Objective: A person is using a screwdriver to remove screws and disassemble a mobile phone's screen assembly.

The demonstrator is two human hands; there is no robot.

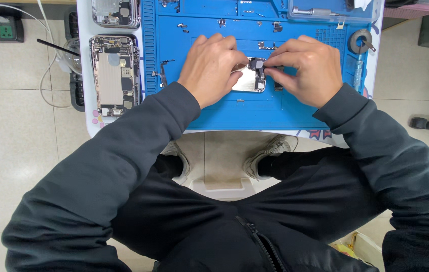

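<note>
A pale tiled floor fills the lower part of the frame, and above it stands a small white table covered by a blue repair mat point(214, 113) with moulded compartments.

Nearest to the camera are the person's dark trousers and two light shoes on a footrest under the table edge. Both dark sleeves reach up to the middle of the mat.

There the left hand point(212, 68) lies over the left side of a small opened phone housing point(251, 80), fingers bent and pressed on it, probably to keep it from sliding. The right hand point(302, 68) comes from the right; its fingertips are pressed together in a pinch on a small dark part point(274, 69) at the upper right corner of the housing. What exactly the part is, I cannot tell. The housing lies flat with its silver inner side up; its long axis seems to run left to right in the frame, though the left hand hides much of it.

Further up the mat, small screws point(182, 27) lie scattered. At the upper left of the frame lies a bigger phone chassis point(114, 75), long axis up-down, and another one point(116, 12) above it. At the upper right stands a roll of tape point(359, 41) and a clear tray point(325, 12).
</note>
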